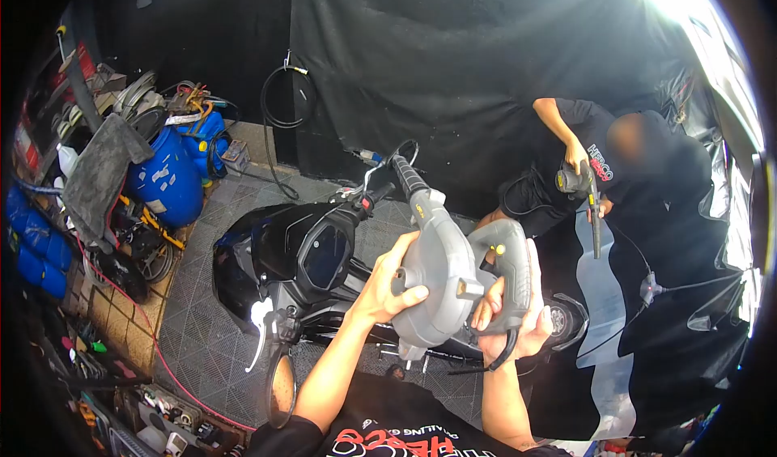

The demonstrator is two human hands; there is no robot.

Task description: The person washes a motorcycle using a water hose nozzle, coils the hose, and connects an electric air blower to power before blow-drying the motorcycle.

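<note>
Blower in grey, held up over the black motorbike, nozzle pointing away from its holder. The left hand is curled against its round body; the right hand grips its handle. Near the left edge of the floor mat stands a blue barrel. Across from me, another person holds a second blower.

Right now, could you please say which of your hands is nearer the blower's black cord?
Right. The right hand is around the handle, beside the cord; the left hand holds the opposite side of the housing, farther away.
</note>
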